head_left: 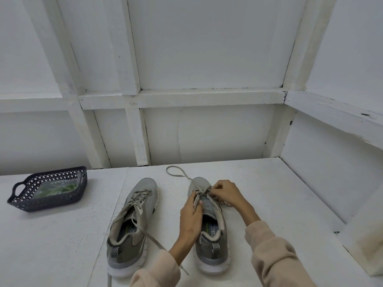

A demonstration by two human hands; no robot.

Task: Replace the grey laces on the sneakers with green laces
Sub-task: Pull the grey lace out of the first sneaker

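On the table [269,193]: two grey sneakers side by side, toes pointing away.
Left sneaker [134,214]: grey laces loose, one end trailing towards the person.
Right sneaker [211,245]: lace [221,217] partly undone, a loop lying beyond the toe.
Left hand [190,218]: fingers curled, gripping the right sneaker's lacing area.
Right hand [226,192]: pinching the lace near the toe-end eyelets.
Basket [20,201]: far left, holding green laces [58,190].
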